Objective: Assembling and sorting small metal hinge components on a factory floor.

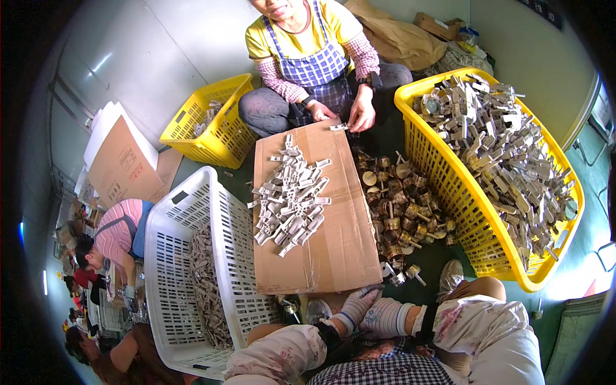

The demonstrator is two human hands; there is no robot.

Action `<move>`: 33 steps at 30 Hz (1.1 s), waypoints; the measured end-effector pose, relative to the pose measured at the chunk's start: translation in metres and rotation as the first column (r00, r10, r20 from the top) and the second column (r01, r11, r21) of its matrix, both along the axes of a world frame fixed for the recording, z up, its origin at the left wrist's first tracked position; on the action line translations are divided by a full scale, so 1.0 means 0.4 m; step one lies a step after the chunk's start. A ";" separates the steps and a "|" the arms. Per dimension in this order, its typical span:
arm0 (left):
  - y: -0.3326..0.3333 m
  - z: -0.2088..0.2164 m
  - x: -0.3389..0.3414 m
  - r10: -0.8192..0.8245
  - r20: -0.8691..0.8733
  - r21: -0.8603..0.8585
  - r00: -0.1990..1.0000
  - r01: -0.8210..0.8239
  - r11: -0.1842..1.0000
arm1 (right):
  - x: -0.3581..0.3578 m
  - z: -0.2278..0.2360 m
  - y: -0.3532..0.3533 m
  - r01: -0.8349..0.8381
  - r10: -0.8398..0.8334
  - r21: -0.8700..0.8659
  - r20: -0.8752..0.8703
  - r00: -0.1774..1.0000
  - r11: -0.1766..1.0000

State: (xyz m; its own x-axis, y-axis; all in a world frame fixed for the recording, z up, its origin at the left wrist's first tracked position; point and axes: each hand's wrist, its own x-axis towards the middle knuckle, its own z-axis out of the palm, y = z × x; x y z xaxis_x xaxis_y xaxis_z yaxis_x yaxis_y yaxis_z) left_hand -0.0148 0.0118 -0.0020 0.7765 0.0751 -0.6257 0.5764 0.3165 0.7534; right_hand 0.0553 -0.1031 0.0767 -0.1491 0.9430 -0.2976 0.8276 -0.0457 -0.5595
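Note:
My left hand (353, 309) and my right hand (385, 317), both in grey-and-white striped work gloves, meet just in front of the near edge of a cardboard box (350, 244). Their fingers are bent in and pressed together. Whatever lies between them is hidden. On the box's flat top is a loose heap of small pale grey metal clip-like parts (292, 199). To the right of the box, several brassy round metal cups with stems (404, 212) lie piled on the floor. A few silvery ones (398, 278) rest closest to my right hand.
A white basket (215, 192) of grey parts stands at left. A large yellow basket (449, 170) heaped with metal parts stands at right, another yellow basket (224, 131) behind. Across the box sits a co-worker (314, 64) holding a small metal part (339, 127). Other people work far left.

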 end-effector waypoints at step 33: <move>-0.004 0.031 0.003 0.009 -0.040 -0.032 0.999 -0.010 0.999 | 0.000 -0.004 -0.003 -0.006 0.006 0.016 -0.029 1.000 1.000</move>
